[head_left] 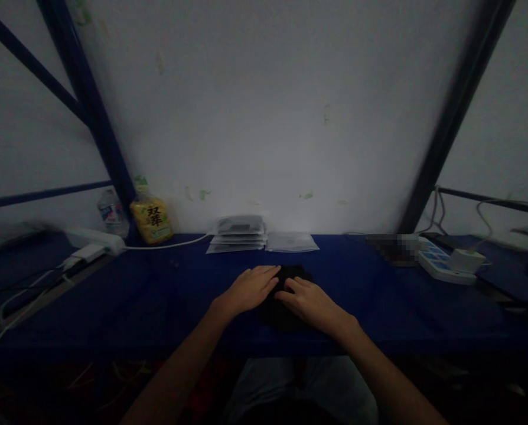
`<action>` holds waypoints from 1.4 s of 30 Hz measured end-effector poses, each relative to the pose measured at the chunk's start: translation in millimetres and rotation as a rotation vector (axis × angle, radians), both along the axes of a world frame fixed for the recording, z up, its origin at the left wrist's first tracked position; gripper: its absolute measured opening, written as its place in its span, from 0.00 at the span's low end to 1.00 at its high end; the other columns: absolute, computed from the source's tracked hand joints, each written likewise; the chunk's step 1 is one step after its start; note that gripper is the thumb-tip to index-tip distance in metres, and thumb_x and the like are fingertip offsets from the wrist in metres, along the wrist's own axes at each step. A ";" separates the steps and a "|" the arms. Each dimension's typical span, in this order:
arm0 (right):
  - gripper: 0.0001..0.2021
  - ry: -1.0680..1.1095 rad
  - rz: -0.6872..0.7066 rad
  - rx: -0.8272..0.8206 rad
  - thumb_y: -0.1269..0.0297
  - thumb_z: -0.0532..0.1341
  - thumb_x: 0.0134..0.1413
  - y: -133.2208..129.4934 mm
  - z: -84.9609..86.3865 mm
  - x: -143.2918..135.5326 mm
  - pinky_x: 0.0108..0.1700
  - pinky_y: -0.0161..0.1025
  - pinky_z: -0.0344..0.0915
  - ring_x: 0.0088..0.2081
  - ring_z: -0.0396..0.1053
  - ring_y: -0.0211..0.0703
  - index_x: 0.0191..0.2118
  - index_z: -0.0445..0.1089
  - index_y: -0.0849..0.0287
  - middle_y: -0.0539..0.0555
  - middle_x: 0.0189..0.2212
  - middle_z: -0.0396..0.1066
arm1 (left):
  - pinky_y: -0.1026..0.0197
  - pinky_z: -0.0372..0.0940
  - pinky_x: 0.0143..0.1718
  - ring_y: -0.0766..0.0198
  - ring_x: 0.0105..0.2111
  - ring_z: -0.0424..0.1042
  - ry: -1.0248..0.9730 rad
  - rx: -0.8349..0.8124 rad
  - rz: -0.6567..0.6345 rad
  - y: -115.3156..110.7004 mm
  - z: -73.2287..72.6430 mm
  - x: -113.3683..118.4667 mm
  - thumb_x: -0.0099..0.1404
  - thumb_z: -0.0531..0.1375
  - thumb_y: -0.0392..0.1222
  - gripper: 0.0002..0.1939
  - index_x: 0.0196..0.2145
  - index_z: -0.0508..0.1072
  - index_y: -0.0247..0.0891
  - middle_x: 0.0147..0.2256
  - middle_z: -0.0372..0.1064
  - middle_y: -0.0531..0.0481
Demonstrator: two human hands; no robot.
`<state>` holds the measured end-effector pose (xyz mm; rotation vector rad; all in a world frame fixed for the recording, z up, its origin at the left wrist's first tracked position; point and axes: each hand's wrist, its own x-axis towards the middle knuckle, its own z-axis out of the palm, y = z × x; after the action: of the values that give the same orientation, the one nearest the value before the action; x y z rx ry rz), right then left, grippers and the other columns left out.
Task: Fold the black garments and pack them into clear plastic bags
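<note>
A black item, dark and soft-looking (284, 316), lies on the blue table (179, 301) near its front edge. My left hand (253, 288) rests on its left side, palm down, with the fingers stretched toward the right. From the right, my right hand (307, 300) lies on top of the same item, its fingers slightly bent and the thumb apart from them. The fingertips of the two hands are close together. What the black item is cannot be made out in the dim light.
Stacked plastic packets (238, 233) and a flatter packet (292, 242) lie by the wall. A yellow bag (152, 219) and a bottle (113, 213) stand back left, near a white power strip (98, 239). Another power strip (441, 264) with a plugged-in charger (466, 260) is at the right.
</note>
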<state>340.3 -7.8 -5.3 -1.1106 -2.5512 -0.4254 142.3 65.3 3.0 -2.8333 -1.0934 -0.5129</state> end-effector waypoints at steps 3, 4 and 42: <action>0.10 -0.008 -0.013 -0.001 0.69 0.57 0.61 -0.6 0.6 -6.4 0.40 0.39 0.64 0.38 0.68 0.45 0.46 0.70 0.56 0.56 0.37 0.71 | 0.57 0.58 0.54 0.60 0.59 0.61 -0.010 -0.021 -0.035 -19.5 -9.4 -19.6 0.73 0.45 0.51 0.24 0.64 0.55 0.49 0.61 0.59 0.50; 0.09 -0.003 -0.011 -0.005 0.70 0.57 0.61 -1.2 0.4 -6.7 0.40 0.39 0.65 0.38 0.68 0.45 0.45 0.71 0.57 0.56 0.36 0.71 | 0.57 0.58 0.55 0.60 0.59 0.61 0.003 -0.034 -0.047 -23.7 -11.6 -25.1 0.73 0.45 0.51 0.25 0.64 0.53 0.49 0.61 0.58 0.49; 0.28 0.416 -0.619 -0.159 0.48 0.49 0.63 -25.5 -30.6 53.3 0.60 0.64 0.52 0.64 0.50 0.60 0.65 0.54 0.52 0.61 0.64 0.52 | 0.45 0.45 0.63 0.50 0.66 0.44 0.176 -0.149 -0.115 -60.1 -2.4 -43.6 0.68 0.48 0.62 0.31 0.65 0.51 0.52 0.66 0.43 0.48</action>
<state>393.7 -33.2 -35.9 -1.8292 -1.8742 -0.1055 98.7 5.3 0.5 -3.0125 -0.9810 -0.1903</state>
